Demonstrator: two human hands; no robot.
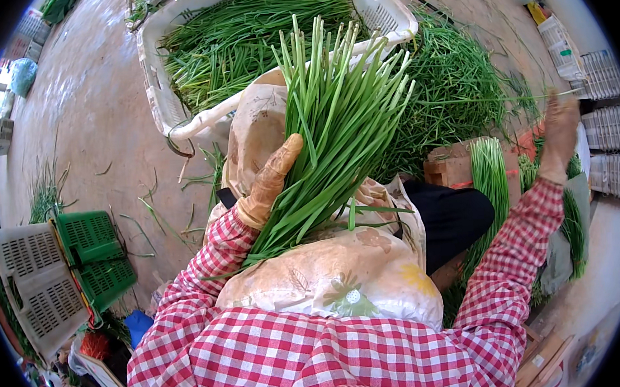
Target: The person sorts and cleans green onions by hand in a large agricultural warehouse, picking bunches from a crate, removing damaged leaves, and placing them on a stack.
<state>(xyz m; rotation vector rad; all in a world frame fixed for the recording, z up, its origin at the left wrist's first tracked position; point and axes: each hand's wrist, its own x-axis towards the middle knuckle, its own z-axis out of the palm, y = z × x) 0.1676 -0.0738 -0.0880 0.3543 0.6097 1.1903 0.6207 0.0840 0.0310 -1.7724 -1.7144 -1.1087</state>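
Observation:
My left hand (270, 185), in what looks like a stained tan glove, grips a thick bunch of garlic chives (340, 112) over my lap. Its thumb lies along the bunch's left side, while the other fingers are hidden beneath. The pale cut ends point up and away from me; the green leaf tips reach toward my left sleeve. Out to the right, my right hand (561, 133) is blurred by motion. A single long chive stalk (490, 99) crosses level at its fingertips, which appear closed on it. A stained, flower-patterned apron (330, 278) covers my lap.
A white plastic crate (211, 114) full of chives stands ahead. Right of it lies a loose green heap (453, 75). Neatly laid chives (490, 181) rest beside my right knee. A green crate (97, 251) and a white crate (39, 284) stand left; stacked crates (604, 130) line the right.

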